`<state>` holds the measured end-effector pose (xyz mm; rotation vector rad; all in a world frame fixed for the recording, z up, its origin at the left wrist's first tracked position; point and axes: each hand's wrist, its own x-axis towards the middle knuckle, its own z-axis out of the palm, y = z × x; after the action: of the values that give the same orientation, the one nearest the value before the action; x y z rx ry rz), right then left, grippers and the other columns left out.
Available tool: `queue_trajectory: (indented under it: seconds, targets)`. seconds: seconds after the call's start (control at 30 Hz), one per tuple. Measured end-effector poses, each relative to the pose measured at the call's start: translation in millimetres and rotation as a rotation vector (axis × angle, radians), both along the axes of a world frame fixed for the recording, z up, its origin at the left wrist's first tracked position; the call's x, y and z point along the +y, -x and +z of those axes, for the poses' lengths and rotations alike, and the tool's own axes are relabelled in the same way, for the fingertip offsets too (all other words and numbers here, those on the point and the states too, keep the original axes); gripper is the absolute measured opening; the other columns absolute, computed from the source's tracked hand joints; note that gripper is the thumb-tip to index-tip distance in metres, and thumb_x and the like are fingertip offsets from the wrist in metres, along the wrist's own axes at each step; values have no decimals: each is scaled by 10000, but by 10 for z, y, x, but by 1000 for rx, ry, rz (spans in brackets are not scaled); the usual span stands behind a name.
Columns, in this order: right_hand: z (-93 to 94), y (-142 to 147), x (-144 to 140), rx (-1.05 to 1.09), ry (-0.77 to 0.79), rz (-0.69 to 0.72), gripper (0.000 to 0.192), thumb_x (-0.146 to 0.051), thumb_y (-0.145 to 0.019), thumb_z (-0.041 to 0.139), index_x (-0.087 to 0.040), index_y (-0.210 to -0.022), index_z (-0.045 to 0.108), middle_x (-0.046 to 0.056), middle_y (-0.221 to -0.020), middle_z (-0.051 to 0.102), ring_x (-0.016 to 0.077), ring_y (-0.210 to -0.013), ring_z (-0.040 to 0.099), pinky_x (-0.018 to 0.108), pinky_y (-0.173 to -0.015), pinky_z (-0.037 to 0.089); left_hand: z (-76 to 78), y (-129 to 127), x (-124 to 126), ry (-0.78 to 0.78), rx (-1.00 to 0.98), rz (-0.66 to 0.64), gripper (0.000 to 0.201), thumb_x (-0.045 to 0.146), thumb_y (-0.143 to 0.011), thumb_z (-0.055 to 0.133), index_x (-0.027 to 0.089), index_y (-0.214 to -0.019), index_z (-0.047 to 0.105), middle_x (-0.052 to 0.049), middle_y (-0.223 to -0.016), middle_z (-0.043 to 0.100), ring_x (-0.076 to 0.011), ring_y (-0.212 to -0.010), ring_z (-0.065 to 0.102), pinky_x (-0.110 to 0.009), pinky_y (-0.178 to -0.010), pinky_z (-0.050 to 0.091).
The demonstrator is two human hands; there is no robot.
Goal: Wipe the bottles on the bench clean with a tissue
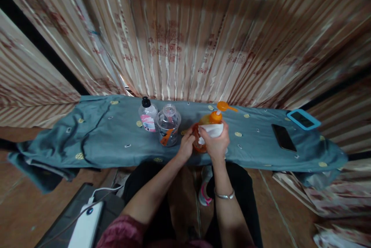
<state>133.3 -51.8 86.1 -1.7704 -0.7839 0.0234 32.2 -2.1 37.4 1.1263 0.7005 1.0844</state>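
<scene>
I see the left hand [187,145] gripping the orange pump bottle [206,119], the right hand [217,144] gripping a white tissue [213,130] against it, apparently wiping. Further strokes require steady support.

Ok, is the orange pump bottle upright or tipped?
Tipped: between left hand and right hand, the bottle leans, its pump head right of its base.
</scene>
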Motion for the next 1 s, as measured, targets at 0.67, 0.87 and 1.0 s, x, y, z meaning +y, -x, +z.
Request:
queue_trajectory:
  seconds: [0.67, 0.87, 1.0]
  targets:
    - [-886, 29, -311, 140, 163, 219, 658, -642, -868, 764, -178, -1308, 608, 76, -1067, 729, 238, -913, 723, 438, -833, 602, 130, 19, 11, -186, 240, 45, 383, 256, -905, 527, 203, -1215, 746, -85, -1406, 717, -280, -1405, 601, -468, -1282, 380]
    - [-42, -21, -168, 20, 21, 147, 1208, -782, -675, 751, -91, -1568, 322, 234, -1366, 663, 352, -1179, 688, 491, -975, 562, 84, -4, -28, -126, 210, 50, 364, 312, -934, 516, 224, -1206, 742, -86, -1352, 745, -299, -1375, 626, -480, -1252, 415]
    - [538, -39, 16, -82, 39, 113, 1020, -719, -646, 750, -142, -1440, 470, 232, -1315, 685, 429, -1200, 661, 556, -1013, 506, 23, 25, -122, -183, 222, 64, 432, 295, -903, 517, 200, -1281, 705, -112, -1368, 729, -311, -1399, 598, -504, -1272, 391]
